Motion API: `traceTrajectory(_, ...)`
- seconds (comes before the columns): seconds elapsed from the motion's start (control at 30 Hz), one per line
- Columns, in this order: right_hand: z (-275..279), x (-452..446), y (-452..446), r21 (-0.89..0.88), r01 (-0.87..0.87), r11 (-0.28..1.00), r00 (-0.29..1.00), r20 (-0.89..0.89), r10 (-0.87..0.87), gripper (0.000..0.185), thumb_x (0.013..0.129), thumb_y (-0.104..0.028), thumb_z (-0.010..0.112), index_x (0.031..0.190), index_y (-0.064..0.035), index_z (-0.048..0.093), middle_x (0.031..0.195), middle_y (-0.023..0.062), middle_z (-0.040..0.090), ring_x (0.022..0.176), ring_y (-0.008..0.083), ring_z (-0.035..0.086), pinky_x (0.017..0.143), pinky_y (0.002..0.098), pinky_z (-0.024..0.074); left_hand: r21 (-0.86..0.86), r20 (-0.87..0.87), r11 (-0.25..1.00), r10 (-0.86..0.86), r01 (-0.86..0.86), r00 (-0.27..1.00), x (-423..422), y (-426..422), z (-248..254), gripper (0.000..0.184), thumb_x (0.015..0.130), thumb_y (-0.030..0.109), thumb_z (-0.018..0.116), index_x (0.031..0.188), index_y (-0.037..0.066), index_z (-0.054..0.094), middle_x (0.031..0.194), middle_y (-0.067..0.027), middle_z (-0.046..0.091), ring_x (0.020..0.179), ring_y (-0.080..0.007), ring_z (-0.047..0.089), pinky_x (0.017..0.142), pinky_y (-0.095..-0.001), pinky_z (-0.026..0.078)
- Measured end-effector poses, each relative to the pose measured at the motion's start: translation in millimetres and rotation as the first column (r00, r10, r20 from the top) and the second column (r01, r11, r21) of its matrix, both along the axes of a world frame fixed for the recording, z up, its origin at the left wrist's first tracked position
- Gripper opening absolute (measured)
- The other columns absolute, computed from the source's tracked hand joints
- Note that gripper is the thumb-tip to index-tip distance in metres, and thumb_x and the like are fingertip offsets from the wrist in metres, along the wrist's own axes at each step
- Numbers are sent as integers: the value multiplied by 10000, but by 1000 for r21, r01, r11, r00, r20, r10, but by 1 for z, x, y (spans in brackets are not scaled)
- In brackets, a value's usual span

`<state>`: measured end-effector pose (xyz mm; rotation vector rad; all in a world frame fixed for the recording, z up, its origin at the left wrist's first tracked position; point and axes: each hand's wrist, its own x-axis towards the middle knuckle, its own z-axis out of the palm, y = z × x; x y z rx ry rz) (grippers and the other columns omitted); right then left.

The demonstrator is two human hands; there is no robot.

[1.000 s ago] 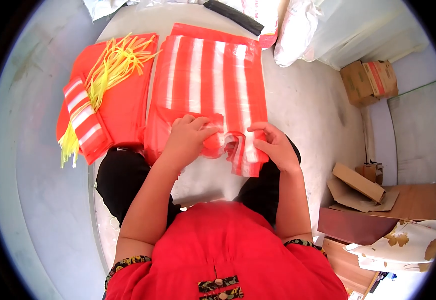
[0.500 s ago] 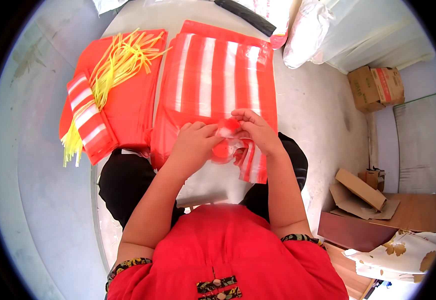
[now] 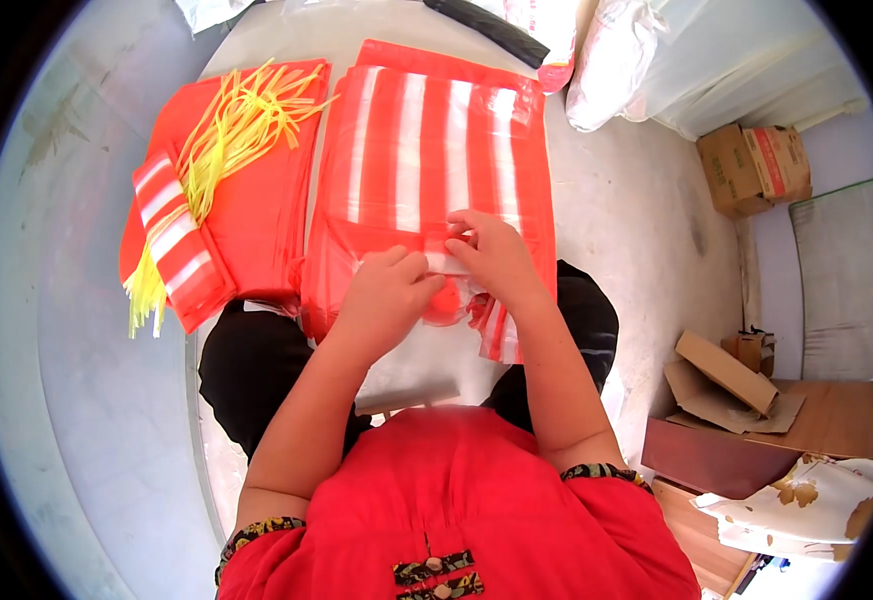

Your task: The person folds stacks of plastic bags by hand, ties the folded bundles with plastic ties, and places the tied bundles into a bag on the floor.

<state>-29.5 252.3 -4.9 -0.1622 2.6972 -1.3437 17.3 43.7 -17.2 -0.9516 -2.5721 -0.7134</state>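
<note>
Fingers of both hands (image 3: pixel 389 290) nearly closed at striped red-and-white plastic (image 3: pixel 446 262).

left hand (image 3: pixel 384 300) | right hand (image 3: pixel 496 262) | both at striped sheets (image 3: pixel 433 150) (yellow strips (image 3: pixel 246 122) apart)

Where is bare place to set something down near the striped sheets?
Right of the striped sheets, the pale surface looks bare toward the cardboard box. Between them and the red sheets is only a thin gap. Crowded: around the left hand and right hand, the yellow strips, the black roll and white bag.
</note>
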Motion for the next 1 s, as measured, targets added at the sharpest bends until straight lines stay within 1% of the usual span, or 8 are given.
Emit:
traceTrajectory(0.23, -3, -2, -5, 39, -40, 998, 998, -48, 41, 378, 921, -159, 718, 1277, -37, 695, 1120, 146, 745, 988, 286, 728, 878, 391, 579, 200, -119, 980, 4, 20, 993, -12, 14, -1, 235, 730, 2, 699, 948, 74, 750, 1064, -47, 727, 1012, -266, 670, 860, -430, 555)
traceTrajectory(0.3, -4, -2, -5, 17, -48, 999, 998, -32, 49, 353, 946, -146, 695, 1282, -34, 693, 1114, 142, 744, 962, 274, 728, 854, 379, 580, 226, -68, 974, 26, -11, 997, -18, 16, -9, 245, 713, -8, 713, 944, 66, 750, 1056, -56, 734, 1006, -281, 676, 853, -437, 555)
traceTrajectory(0.4, -7, -4, -2, -146, -9, 989, 994, 102, 24, 302, 1011, -103, 643, 1291, 6, 682, 1119, 101, 722, 830, 152, 680, 739, 318, 569, 256, 20, 963, 78, -81, 997, -22, 17, -15, 236, 715, -1, 740, 946, 49, 745, 1026, -75, 739, 981, -300, 685, 846, -443, 555)
traceTrajectory(0.5, -5, -2, 6, -252, 31, 967, 985, 174, 14, 280, 1030, -113, 592, 1271, -13, 693, 1105, 123, 746, 878, 221, 719, 796, 347, 573, 262, 130, 949, 144, -174, 981, -26, 21, -16, 181, 762, 26, 761, 942, 33, 739, 987, -100, 738, 953, -319, 690, 839, -445, 552)
traceTrajectory(0.6, 1, 9, 9, -232, 86, 969, 994, 85, -68, 269, 1004, -91, 624, 1248, -5, 699, 1116, 126, 749, 908, 254, 721, 812, 359, 573, 252, 214, 935, 197, -249, 957, -28, 25, -17, 156, 808, 50, 771, 955, 26, 725, 952, -118, 732, 929, -333, 690, 823, -450, 546)
traceTrajectory(0.7, -8, 25, 17, 115, -117, 986, 817, -553, 161, 281, 940, -52, 678, 1214, -2, 713, 1131, 136, 746, 979, 310, 714, 850, 384, 581, 237, 254, 923, 241, -302, 937, -29, 29, -15, 177, 828, 59, 771, 989, 26, 705, 926, -126, 724, 903, -342, 685, 797, -456, 542)
traceTrajectory(0.8, -9, 36, 14, 203, -330, 922, 747, -541, 387, 307, 869, -22, 719, 1175, 0, 727, 1163, 147, 740, 1082, 357, 697, 918, 427, 585, 226, 282, 895, 317, -383, 906, -30, 35, -13, 183, 816, 68, 759, 986, 47, 694, 901, -113, 707, 855, -335, 678, 755, -448, 537)
traceTrajectory(1.0, -18, 28, 21, 213, -313, 926, 809, -451, 377, 318, 857, -3, 704, 1175, 3, 731, 1238, 150, 731, 1204, 359, 670, 1009, 433, 572, 217, 103, 935, 262, -279, 959, -31, 25, -26, 139, 841, 38, 697, 972, 79, 716, 1040, -78, 719, 937, -309, 670, 803, -434, 537)
